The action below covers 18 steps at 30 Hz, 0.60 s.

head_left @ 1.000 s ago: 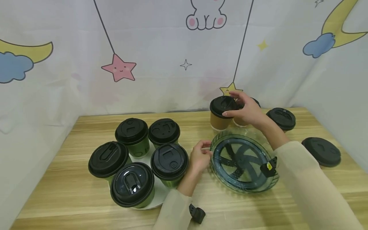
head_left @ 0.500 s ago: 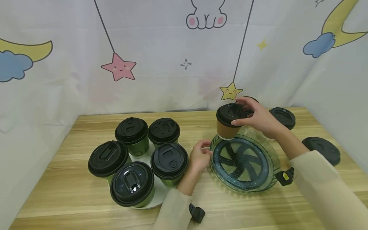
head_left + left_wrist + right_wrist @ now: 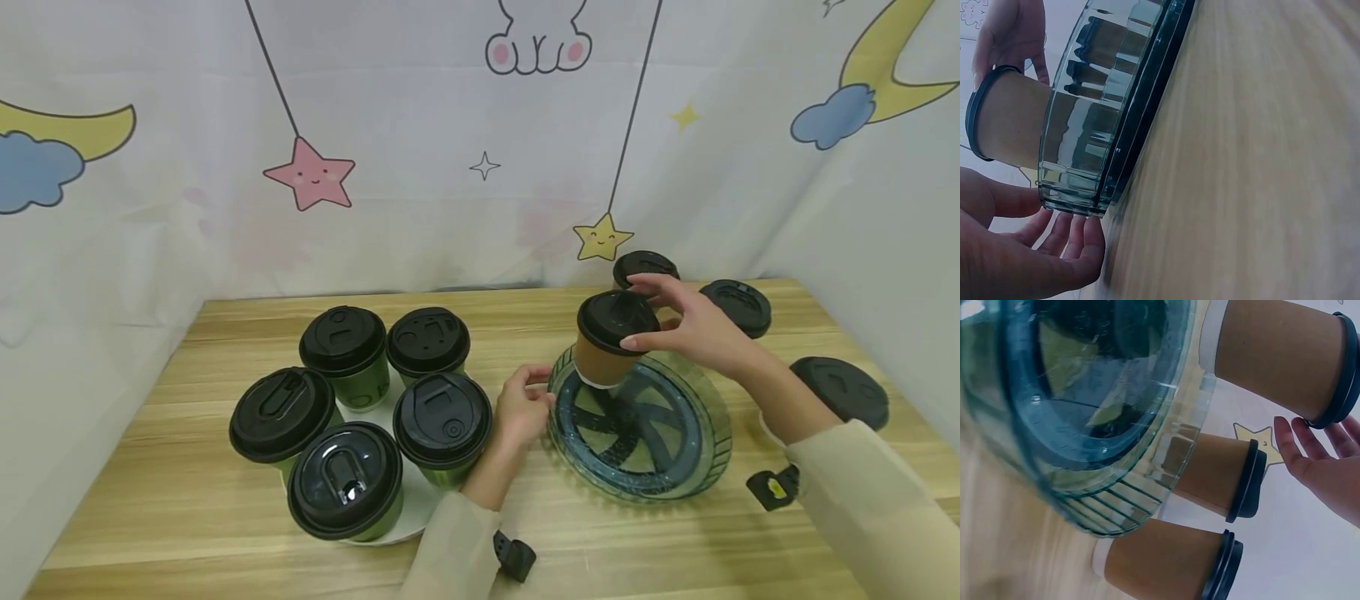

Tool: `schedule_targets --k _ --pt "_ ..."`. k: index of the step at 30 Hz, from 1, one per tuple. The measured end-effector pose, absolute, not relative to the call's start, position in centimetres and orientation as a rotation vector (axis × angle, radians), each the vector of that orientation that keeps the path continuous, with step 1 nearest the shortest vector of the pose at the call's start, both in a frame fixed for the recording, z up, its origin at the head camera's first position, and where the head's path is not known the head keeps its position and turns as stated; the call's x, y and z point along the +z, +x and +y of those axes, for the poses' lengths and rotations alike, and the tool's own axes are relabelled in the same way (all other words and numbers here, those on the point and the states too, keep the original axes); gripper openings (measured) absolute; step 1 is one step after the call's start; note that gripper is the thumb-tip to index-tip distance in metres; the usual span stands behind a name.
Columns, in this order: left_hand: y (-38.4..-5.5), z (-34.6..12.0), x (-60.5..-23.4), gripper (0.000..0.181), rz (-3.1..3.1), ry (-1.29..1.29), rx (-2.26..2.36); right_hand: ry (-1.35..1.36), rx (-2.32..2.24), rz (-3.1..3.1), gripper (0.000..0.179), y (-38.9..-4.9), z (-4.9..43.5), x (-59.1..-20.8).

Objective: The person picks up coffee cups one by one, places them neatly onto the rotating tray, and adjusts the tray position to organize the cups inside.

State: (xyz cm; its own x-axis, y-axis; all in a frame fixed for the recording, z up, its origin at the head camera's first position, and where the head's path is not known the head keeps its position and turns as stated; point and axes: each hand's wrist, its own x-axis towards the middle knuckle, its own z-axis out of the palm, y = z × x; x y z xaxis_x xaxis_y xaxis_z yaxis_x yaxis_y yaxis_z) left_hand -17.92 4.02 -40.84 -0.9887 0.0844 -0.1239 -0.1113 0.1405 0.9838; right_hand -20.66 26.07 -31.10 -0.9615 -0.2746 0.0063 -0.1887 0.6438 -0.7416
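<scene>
My right hand (image 3: 693,325) holds a brown paper coffee cup (image 3: 602,364) by its black lid, thumb on the near side and fingers on the far side. The cup is slightly tilted, over the back left part of a round, clear greenish tray (image 3: 656,433) with a blue ring and swirl pattern in its base. In the left wrist view, the cup's lower part lies behind the tray's ribbed wall (image 3: 1088,134). At the tray's left side my left hand (image 3: 522,412) grips the wall, thumb at the rim and fingertips lower down.
On the left, several green cups with black lids (image 3: 345,342) stand on a round white plate (image 3: 408,517). Beyond the tray and to its right are other brown cups with black lids (image 3: 738,307), one partly hidden by the right forearm (image 3: 787,400). A printed cloth (image 3: 420,233) hangs behind the table.
My right hand has brought the brown cup from the back of the table toward me and slightly right, over the tray. The left hand has stayed at the tray's edge.
</scene>
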Motion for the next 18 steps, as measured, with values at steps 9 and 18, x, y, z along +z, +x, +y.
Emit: schedule_targets --k 9,18 --pt "-17.8 4.1 -40.8 0.034 2.239 -0.033 1.981 -0.444 -1.212 2.735 0.078 -19.4 26.5 -31.5" --pt "-17.7 4.2 -40.9 0.034 2.25 -0.016 2.004 -0.588 -1.239 2.719 0.075 -17.9 26.4 -31.9"
